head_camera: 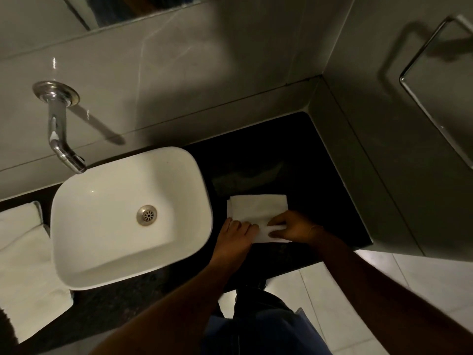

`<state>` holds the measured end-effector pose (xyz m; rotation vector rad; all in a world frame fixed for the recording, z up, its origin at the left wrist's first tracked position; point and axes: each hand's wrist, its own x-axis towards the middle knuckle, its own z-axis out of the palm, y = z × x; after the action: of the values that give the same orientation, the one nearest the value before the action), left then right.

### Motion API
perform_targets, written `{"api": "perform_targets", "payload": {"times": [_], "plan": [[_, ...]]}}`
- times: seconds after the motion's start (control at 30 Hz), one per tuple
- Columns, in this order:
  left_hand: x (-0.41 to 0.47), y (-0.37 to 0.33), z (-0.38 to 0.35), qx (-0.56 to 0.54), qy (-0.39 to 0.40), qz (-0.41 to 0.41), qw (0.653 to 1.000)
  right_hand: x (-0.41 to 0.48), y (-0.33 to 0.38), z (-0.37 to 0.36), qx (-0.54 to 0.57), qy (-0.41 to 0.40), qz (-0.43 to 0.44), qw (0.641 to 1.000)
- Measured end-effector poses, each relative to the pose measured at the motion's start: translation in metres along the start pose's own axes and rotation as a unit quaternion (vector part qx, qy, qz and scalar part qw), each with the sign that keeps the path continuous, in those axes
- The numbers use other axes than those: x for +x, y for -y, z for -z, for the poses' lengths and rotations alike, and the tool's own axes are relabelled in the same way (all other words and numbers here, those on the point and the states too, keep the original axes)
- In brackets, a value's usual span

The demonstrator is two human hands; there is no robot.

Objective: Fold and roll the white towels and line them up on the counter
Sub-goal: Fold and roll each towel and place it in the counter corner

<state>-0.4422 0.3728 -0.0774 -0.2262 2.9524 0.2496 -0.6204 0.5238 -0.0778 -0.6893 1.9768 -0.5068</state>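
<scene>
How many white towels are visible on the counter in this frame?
2. One small folded towel lies right of the sink, under both hands. A larger towel lies left of the sink, running off the frame edge, so more may be hidden there.
</scene>
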Motion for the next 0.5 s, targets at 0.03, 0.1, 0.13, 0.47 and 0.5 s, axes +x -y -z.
{"api": "perform_targets", "payload": {"times": [0.03,0.1,0.13,0.47,0.5], "plan": [[0.002,0.002,0.001,-0.013,0.008,0.008,1.0,-0.003,-0.002,-0.004,-0.001,-0.034,0.01,0.999],[0.007,0.002,0.008,-0.06,0.026,0.033,0.997,-0.011,-0.007,-0.011,-0.094,-0.158,0.093,0.979],[0.011,0.002,0.012,-0.075,0.033,0.045,0.996,-0.017,-0.009,-0.015,-0.155,-0.205,0.139,0.956],[0.031,0.01,0.031,-0.195,0.08,0.07,0.975,-0.017,-0.003,-0.006,-0.088,-0.167,0.165,0.968],[0.028,0.009,0.031,-0.172,0.078,0.069,0.98,-0.014,0.0,0.0,-0.091,-0.145,0.135,0.976]]}}
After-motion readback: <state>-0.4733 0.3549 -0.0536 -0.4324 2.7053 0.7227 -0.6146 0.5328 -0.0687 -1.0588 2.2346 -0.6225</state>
